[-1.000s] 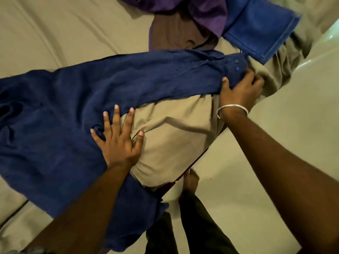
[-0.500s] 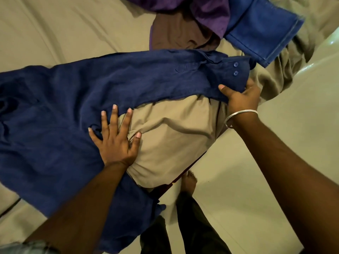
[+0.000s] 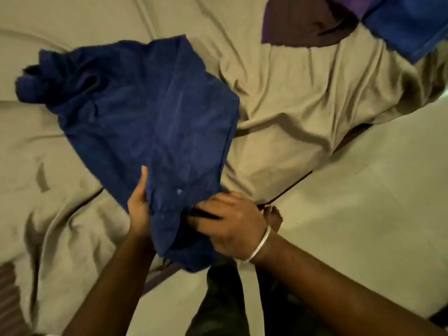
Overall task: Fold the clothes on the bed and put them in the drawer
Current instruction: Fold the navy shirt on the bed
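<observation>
A dark blue buttoned shirt (image 3: 150, 112) lies partly folded on the beige bed sheet (image 3: 303, 98), its near end hanging over the bed's edge. My left hand (image 3: 138, 204) holds the shirt's near left edge, thumb on top and fingers hidden under the cloth. My right hand (image 3: 230, 221), with a silver bangle at the wrist, grips the shirt's near right edge, fingers curled into the fabric. The frame is blurred by motion.
A purple-brown garment (image 3: 310, 23) and a brighter blue garment (image 3: 407, 25) lie at the far right of the bed. The pale floor (image 3: 363, 202) runs along the right. My legs and a bare foot (image 3: 274, 214) stand by the bed edge.
The long sleeve my right hand held at the far right has been folded over onto the shirt body. Both hands have come together at the shirt's near end. The camera has shifted.
</observation>
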The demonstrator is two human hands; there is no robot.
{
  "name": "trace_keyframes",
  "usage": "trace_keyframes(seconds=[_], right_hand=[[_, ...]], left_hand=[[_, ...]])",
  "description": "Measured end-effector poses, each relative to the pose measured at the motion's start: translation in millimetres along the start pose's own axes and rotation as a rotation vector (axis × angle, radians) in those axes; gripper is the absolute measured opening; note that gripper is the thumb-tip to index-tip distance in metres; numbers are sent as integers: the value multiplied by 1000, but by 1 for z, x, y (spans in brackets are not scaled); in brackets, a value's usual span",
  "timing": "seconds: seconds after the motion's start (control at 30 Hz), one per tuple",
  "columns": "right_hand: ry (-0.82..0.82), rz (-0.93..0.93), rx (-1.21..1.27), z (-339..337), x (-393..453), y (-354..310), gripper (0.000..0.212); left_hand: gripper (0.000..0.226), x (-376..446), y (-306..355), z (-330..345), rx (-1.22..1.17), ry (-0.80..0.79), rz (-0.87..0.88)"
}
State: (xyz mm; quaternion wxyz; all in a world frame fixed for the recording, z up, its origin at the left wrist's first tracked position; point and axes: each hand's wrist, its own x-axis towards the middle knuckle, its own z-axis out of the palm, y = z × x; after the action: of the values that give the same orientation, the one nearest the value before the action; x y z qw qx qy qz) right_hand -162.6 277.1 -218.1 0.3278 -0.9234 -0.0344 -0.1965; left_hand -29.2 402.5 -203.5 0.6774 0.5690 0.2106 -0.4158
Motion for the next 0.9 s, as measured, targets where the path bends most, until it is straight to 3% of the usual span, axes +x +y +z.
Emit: trace_keyframes(seconds=[0.07, 0.13, 0.2, 0.3, 0.4, 0.5, 0.6, 0.67, 0.7, 0.77, 0.83, 0.9], right_hand=[[-201, -105, -28, 20, -21, -31, 29], [-390, -186, -49, 35, -44, -53, 30], [-505, -209, -62, 43, -64, -64, 27], [-540, -208, -118, 53, -90, -69, 24], [-530, -187, -248, 54, -111, -63, 23], [-598, -135, -328, 53, -131, -52, 28], [-846, -44, -291, 49, -141, -41, 51], [-918, -31, -173, 42, -144, -35, 61], [-880, 4, -105, 39, -145, -33, 60], [-614, 245, -27, 34, -144, -30, 53], [-296, 666, -8, 35, -134, -26, 58], [-94, 1077, 109, 45, -119, -16, 70]], left_hand=[[52, -22, -11, -36, 81, 27, -52], [41, -49, -26, -55, 51, -47, -156], [27, -69, -48, -62, 241, -21, -160], [8, -82, -89, -80, 546, 214, -23], [17, -82, -122, -82, 548, 256, -23], [27, -72, -152, -79, 604, 250, -135], [30, -64, -171, -74, 671, 273, -192], [27, -61, -178, -78, 674, 270, -199], [34, -61, -180, -82, 692, 272, -212], [61, -67, -182, -91, 727, 334, -238], [66, -78, -182, -99, 707, 504, -141], [62, -83, -183, -107, 684, 596, 5]])
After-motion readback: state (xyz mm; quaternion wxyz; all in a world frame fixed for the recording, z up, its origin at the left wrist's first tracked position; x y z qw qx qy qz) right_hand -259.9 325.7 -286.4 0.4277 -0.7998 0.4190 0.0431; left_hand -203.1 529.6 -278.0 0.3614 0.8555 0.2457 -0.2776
